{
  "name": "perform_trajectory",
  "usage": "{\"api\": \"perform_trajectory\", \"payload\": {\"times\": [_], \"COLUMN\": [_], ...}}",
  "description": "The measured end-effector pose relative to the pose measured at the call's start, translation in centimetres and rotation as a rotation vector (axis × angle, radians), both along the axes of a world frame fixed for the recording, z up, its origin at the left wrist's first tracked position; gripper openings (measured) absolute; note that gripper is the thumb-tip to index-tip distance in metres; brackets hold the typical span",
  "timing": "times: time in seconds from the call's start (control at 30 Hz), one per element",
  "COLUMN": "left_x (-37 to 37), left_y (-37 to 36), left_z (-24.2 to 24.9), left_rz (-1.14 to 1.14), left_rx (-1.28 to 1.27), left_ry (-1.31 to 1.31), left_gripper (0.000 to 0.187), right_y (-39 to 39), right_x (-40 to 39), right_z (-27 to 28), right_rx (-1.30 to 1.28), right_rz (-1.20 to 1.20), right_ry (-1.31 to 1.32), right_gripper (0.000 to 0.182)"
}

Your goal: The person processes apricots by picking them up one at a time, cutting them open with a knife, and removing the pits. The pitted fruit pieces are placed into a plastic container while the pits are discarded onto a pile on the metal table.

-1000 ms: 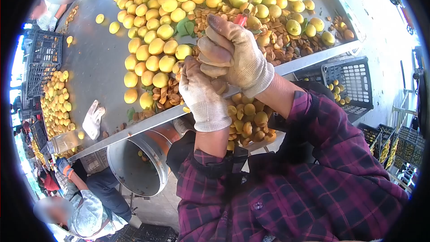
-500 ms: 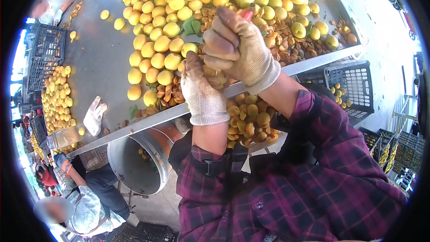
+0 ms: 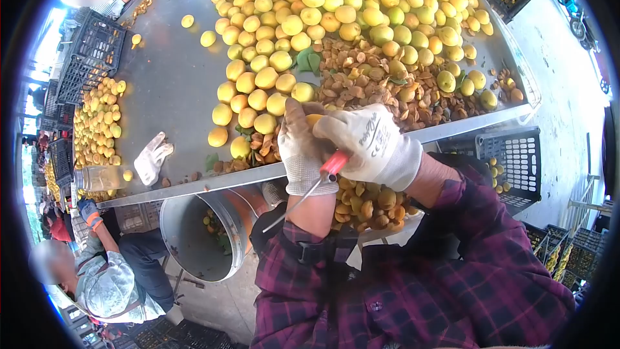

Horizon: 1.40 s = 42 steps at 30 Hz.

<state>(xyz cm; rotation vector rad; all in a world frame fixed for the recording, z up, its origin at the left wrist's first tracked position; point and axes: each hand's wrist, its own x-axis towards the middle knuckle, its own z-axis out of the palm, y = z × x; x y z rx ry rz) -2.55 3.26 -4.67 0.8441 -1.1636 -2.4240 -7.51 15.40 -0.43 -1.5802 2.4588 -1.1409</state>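
Both my hands wear whitish, stained gloves and meet over the table's front edge. My left hand [image 3: 300,145] is closed round a yellow-orange fruit [image 3: 314,119], mostly hidden by the fingers. The right hand [image 3: 365,142] holds a tool with a red handle [image 3: 336,162]; its thin metal rod points down and to the left, over my left wrist. Its fingertips touch the fruit. Yellow fruits [image 3: 265,77] lie on the metal table beyond, beside a heap of brown-orange pieces [image 3: 361,74]. Green leaves [image 3: 309,60] rest between them.
Opened fruits [image 3: 371,205] fill a container below my hands. A large bucket [image 3: 203,236] stands under the table edge. On the table lie a loose glove [image 3: 153,158] and a clear jar [image 3: 100,178]. Black crates [image 3: 510,161] are around. Two people are at the left.
My right hand has turned and come down, so the red tool's rod now shows in front of my left wrist. The camera view has shifted, moving the table contents rightward.
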Motion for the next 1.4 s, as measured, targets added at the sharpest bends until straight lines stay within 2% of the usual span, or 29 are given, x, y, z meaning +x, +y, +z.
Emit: {"api": "perform_trajectory", "payload": {"times": [0.1, 0.2, 0.3, 0.37, 0.4, 0.43, 0.5, 0.53, 0.57, 0.6, 0.63, 0.73, 0.83, 0.97, 1.03, 1.1, 1.17, 1.2, 1.23, 1.27, 1.3, 1.33, 1.37, 1.4], "left_x": [0.3, 0.7, 0.8, 0.8, 1.0, 1.7, 2.9, 3.1, 3.4, 3.6, 3.8, 4.7, 5.7, 6.7, 7.1, 7.3, 7.4, 7.4, 7.3, 7.4, 7.4, 7.2, 7.1, 7.2], "left_y": [-0.4, -0.9, -0.8, 0.1, -0.2, -1.0, -2.3, -2.0, -1.5, -0.8, -0.1, 0.5, 0.8, 0.3, -0.1, -0.2, -0.6, -0.7, -1.0, -1.1, -1.0, -1.1, -1.6, -1.9], "left_z": [-0.1, -0.2, 0.8, 3.2, 3.6, 3.3, 1.3, 1.1, 0.9, 0.7, 0.6, 0.8, 0.7, 2.1, 2.2, 1.7, 1.9, 1.9, 2.1, 1.5, 1.2, 1.1, 1.3, 1.8], "left_rz": [0.057, -0.003, 0.028, 0.208, 0.17, 0.113, -0.127, -0.129, -0.207, -0.285, -0.361, -0.62, -0.637, -0.685, -0.661, -0.626, -0.634, -0.629, -0.62, -0.615, -0.583, -0.536, -0.529, -0.503], "left_rx": [0.139, 0.083, 0.24, 0.459, 0.52, 0.419, 0.356, 0.358, 0.249, 0.14, 0.029, -0.378, -0.522, -0.56, -0.607, -0.558, -0.548, -0.545, -0.552, -0.509, -0.577, -0.633, -0.834, -0.788], "left_ry": [-0.003, -0.027, 0.018, -0.113, -0.093, -0.117, -0.022, -0.023, -0.034, -0.047, -0.059, -0.106, -0.13, -0.146, -0.099, -0.034, -0.026, -0.024, -0.02, -0.001, -0.019, 0.001, -0.012, -0.003], "left_gripper": [0.047, 0.045, 0.037, 0.035, 0.032, 0.027, 0.026, 0.026, 0.026, 0.026, 0.027, 0.026, 0.025, 0.025, 0.024, 0.023, 0.023, 0.022, 0.021, 0.021, 0.022, 0.023, 0.024, 0.024], "right_y": [-0.3, -0.5, -0.8, -1.2, -1.6, -1.9, -1.4, -1.2, -0.8, -0.5, -0.3, 0.1, -0.3, -1.5, -2.6, -4.6, -7.2, -8.5, -9.9, -11.2, -12.8, -13.1, -12.9, -13.3], "right_x": [0.3, 0.6, 0.8, 0.1, 0.0, -0.1, -2.1, -2.8, -3.6, -4.5, -4.8, -5.5, -4.9, -4.1, -4.6, -5.7, -7.6, -8.8, -9.3, -9.8, -10.2, -10.3, -10.5, -10.7], "right_z": [-0.2, -0.4, -0.5, -0.8, -0.8, -0.2, 0.1, 0.2, 0.2, -0.2, -0.3, -0.7, -0.5, -0.4, -0.1, 0.4, -0.4, -2.0, -1.7, -2.2, -3.1, -4.9, -7.1, -8.8], "right_rx": [0.069, -0.03, -0.085, -0.311, -0.468, -0.463, -0.333, -0.258, -0.184, -0.088, -0.149, -0.164, -0.126, -0.049, -0.052, 0.045, 0.187, 0.129, 0.199, 0.307, 0.395, 0.319, 0.222, 0.263], "right_rz": [-0.007, -0.006, -0.017, -0.032, -0.144, -0.341, -0.508, -0.57, -0.63, -0.711, -0.732, -0.747, -0.721, -0.679, -0.555, -0.547, -0.42, -0.349, -0.298, -0.275, -0.249, -0.181, -0.098, -0.087], "right_ry": [0.098, 0.151, 0.164, 0.088, -0.066, -0.234, -0.246, -0.274, -0.302, -0.214, -0.312, -0.366, -0.363, -0.367, -0.561, -0.493, -0.314, -0.304, -0.354, -0.159, 0.045, 0.197, 0.351, 0.451], "right_gripper": [0.032, 0.034, 0.03, 0.022, 0.019, 0.02, 0.023, 0.025, 0.027, 0.03, 0.03, 0.03, 0.03, 0.035, 0.037, 0.037, 0.04, 0.042, 0.047, 0.047, 0.048, 0.05, 0.051, 0.058]}}
